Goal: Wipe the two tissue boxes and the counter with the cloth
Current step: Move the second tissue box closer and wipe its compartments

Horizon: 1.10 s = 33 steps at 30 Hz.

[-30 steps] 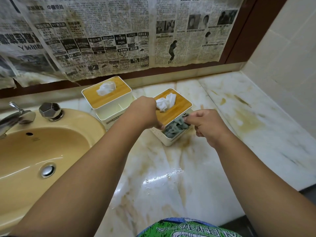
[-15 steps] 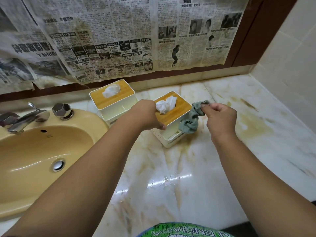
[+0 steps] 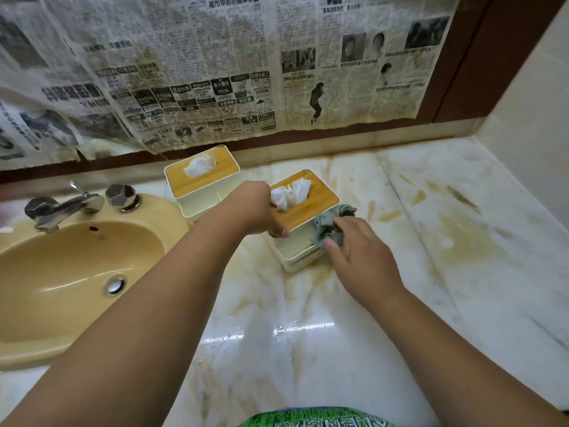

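On the surface (image 3: 277, 349), my left grip (image 3: 258, 211) clasps the nearer tissue box (image 3: 311, 204); my right grip (image 3: 360, 254) holds the cloth (image 3: 326, 229) against its side.

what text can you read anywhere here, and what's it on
"高市早苗的圓夢計劃", as far as it reads: top headline on the newspaper.
Other newspaper print: too small or blurred.
Print on the green shirt: cut off, unreadable.

Soft warm light, glare streak on wet counter (image 3: 303, 326), wide-angle edge bending.
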Each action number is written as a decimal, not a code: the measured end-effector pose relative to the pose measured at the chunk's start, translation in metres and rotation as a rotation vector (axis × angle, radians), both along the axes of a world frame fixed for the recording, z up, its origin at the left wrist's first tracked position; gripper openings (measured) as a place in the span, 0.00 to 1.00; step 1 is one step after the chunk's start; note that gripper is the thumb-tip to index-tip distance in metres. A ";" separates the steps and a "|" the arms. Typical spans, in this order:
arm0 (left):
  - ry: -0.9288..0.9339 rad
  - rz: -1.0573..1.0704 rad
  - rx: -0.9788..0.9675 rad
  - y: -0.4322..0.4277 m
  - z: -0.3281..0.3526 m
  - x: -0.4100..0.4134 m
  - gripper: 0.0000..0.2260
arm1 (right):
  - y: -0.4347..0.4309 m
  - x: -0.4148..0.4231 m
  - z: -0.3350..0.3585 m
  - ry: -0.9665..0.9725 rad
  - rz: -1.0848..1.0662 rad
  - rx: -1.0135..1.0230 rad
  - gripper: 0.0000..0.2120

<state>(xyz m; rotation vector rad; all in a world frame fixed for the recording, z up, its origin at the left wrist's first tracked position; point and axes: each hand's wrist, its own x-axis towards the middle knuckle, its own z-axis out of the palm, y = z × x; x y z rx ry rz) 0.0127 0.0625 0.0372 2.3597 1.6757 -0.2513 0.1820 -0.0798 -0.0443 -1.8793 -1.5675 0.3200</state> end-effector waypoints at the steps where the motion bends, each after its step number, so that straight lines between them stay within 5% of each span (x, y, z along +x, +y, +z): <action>1: 0.005 0.007 0.002 0.000 0.001 0.001 0.31 | -0.004 -0.002 -0.001 -0.024 0.052 -0.045 0.25; 4: 0.020 0.034 0.007 -0.001 0.001 0.003 0.33 | -0.008 -0.004 -0.005 -0.048 0.117 -0.125 0.32; 16: -0.104 0.109 -0.037 -0.008 -0.006 0.002 0.53 | 0.008 0.016 -0.006 -0.277 0.250 -0.175 0.25; 23: -0.406 0.138 0.222 -0.001 -0.034 0.034 0.38 | 0.025 0.027 0.008 -0.363 0.332 -0.241 0.18; 33: -0.375 0.057 0.333 0.024 -0.053 0.047 0.24 | 0.041 0.035 0.002 -0.332 0.360 -0.333 0.14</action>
